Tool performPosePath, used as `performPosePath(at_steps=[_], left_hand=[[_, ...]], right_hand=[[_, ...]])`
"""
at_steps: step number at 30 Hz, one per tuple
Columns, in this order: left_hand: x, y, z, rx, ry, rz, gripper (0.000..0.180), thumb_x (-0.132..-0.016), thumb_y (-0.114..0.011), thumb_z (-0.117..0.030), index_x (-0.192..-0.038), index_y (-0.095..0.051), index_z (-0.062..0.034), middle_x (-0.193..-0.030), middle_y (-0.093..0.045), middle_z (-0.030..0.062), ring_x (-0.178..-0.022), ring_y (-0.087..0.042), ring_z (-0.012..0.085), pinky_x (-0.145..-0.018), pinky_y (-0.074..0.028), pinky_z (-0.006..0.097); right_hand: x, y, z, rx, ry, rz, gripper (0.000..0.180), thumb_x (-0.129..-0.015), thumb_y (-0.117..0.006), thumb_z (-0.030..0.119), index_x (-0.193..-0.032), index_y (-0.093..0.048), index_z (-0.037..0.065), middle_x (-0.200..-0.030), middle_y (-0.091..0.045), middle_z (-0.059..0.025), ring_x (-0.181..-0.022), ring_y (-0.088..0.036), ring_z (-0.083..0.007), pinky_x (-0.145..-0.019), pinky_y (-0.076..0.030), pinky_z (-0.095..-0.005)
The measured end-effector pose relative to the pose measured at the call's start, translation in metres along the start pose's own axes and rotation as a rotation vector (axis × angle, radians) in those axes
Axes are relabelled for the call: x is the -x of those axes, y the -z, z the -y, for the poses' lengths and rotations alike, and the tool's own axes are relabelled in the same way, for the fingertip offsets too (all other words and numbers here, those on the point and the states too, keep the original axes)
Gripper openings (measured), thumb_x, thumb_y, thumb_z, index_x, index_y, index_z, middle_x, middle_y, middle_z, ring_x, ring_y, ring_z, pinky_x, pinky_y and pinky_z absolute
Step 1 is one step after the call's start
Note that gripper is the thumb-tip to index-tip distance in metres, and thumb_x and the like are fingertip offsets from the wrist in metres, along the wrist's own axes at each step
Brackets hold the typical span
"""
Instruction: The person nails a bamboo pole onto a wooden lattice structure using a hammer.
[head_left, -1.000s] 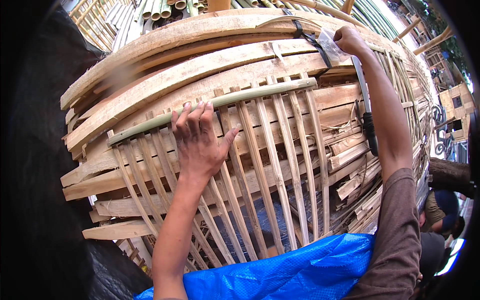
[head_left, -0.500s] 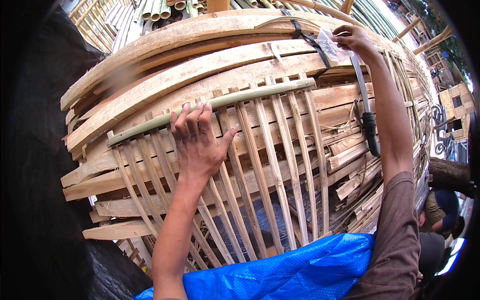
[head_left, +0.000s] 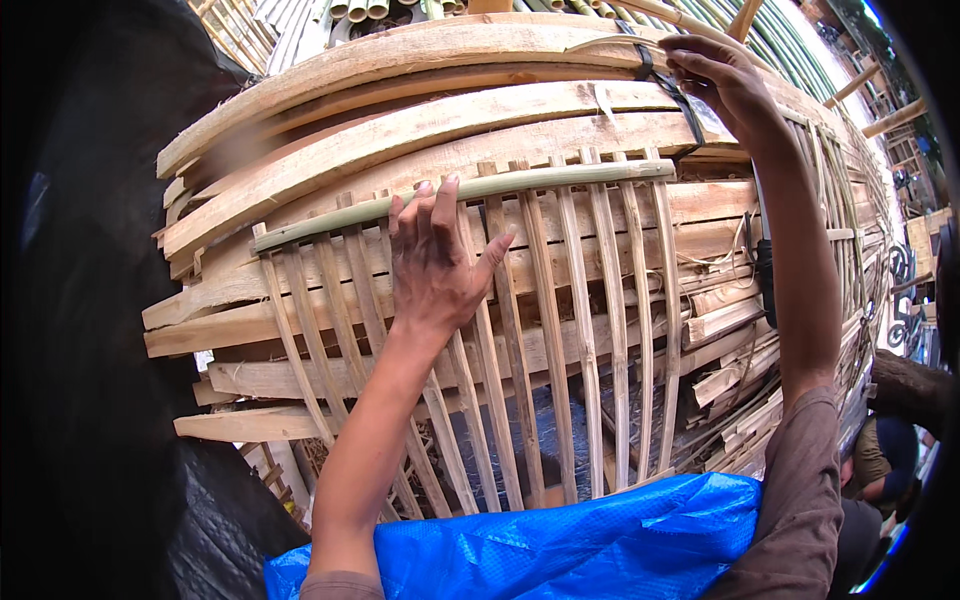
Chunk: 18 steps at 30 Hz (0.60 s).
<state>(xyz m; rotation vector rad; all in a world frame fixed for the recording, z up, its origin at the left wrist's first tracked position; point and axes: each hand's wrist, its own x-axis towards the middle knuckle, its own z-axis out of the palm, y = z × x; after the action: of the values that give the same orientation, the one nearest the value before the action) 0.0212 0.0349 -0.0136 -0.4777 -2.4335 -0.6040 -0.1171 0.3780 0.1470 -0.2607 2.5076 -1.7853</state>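
My left hand [head_left: 435, 265] grips the green bamboo rail [head_left: 565, 178] of a slatted frame, its fingers hooked over the rail and its thumb held out to the side. Several narrow wooden slats [head_left: 577, 330] run from the rail down toward me. At the upper right, my right hand [head_left: 725, 85] is raised with bent fingers close together; whatever they may pinch is too small or hidden to make out. Partly behind that hand is a clear plastic bag [head_left: 712, 122]. A thin curved strip [head_left: 610, 42] lies just left of its fingertips.
Long rough planks [head_left: 400, 130] are stacked under the frame, with a black strap [head_left: 682, 100] around them. A blue tarp [head_left: 560, 540] is close to my body. A dark-handled blade [head_left: 766, 270] is partly behind my right forearm. Another person [head_left: 885, 455] is at the far right.
My right hand has moved left and up from the plastic bag, which it now partly hides. The view has shifted, and my left hand stays on the rail.
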Motion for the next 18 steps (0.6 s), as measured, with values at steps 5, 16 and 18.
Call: performPosePath(at_steps=[5, 16, 18], left_hand=[[-0.001, -0.002, 0.004, 0.036, 0.022, -0.025, 0.067, -0.092, -0.065, -0.045, -0.138, -0.036, -0.0055, -0.124, -0.052, 0.0191, -0.120, -0.048, 0.0359, -0.111, -0.030, 0.054], [-0.004, -0.001, 0.002, 0.085, 0.049, -0.043, 0.065, -0.090, -0.067, -0.042, -0.135, -0.035, -0.0080, -0.123, -0.054, 0.0167, -0.118, -0.051, 0.0352, -0.113, -0.029, 0.054], [-0.003, -0.001, 0.002, 0.097, 0.056, -0.047, 0.066, -0.089, -0.068, -0.042, -0.135, -0.034, -0.0082, -0.119, -0.057, 0.0159, -0.117, -0.052, 0.0350, -0.114, -0.029, 0.054]], right_hand=[[0.015, -0.099, 0.010, -0.361, -0.019, 0.312, 0.030, -0.094, -0.067, 0.013, -0.120, -0.065, -0.002, -0.098, -0.068, -0.0049, -0.090, -0.063, -0.0102, -0.084, -0.050, -0.0229], [0.031, -0.168, -0.011, 0.002, -0.096, 0.297, 0.030, -0.091, -0.072, 0.024, -0.110, -0.072, 0.000, -0.092, -0.071, -0.0055, -0.084, -0.066, -0.0085, -0.078, -0.057, -0.0225], [0.034, -0.176, -0.016, 0.054, -0.018, 0.225, 0.026, -0.090, -0.074, 0.022, -0.107, -0.074, 0.003, -0.089, -0.072, -0.0065, -0.077, -0.064, -0.0093, -0.072, -0.055, -0.0240]])
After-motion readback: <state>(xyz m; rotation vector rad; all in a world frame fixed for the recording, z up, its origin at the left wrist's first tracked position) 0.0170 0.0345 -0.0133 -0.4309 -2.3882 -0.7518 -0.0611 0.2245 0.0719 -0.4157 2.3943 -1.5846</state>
